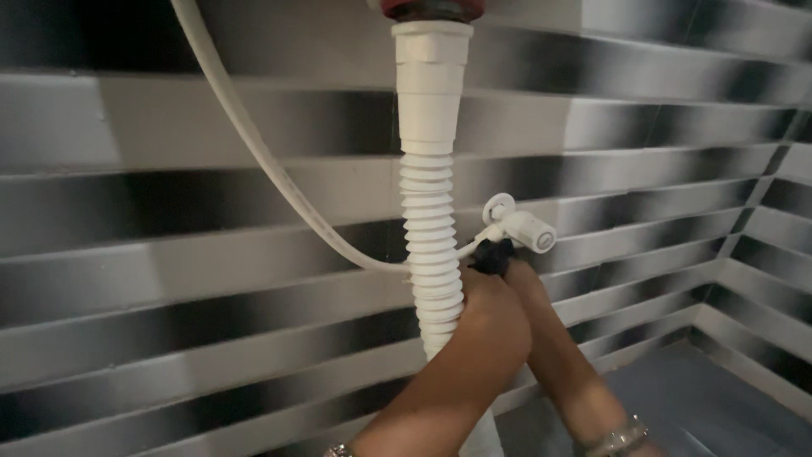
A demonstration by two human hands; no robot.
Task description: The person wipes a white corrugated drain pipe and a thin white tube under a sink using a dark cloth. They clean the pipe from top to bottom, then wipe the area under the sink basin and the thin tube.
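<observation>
Both hands meet at a small black fitting just below the white angle valve on the tiled wall.

Left hand: back of the hand faces the camera, fingers curled toward the black fitting. They appear closed on it, but the fingertips are hidden behind the hand, so the exact hold cannot be confirmed.

Right hand: comes up from lower right, crossing behind the left, reaching the same fitting. Mostly covered; whether it is closed or open cannot be told.

Relation: the valve sits directly above and slightly right of the grip, its body lying roughly horizontal, knob end pointing right. The left hand is nearer the camera; both are at about equal reach to the valve.

A thin white supply hose runs from the valve area leftward, passes behind the pipe, and curves up to top left. Just left of the hands, touching the left hand's side, hangs a white corrugated drain pipe, long axis vertical, under a red-rimmed outlet. Bracelets on both wrists.

Wall: horizontal grey, black and white banded tiles. No packages, labels or signs visible.
</observation>
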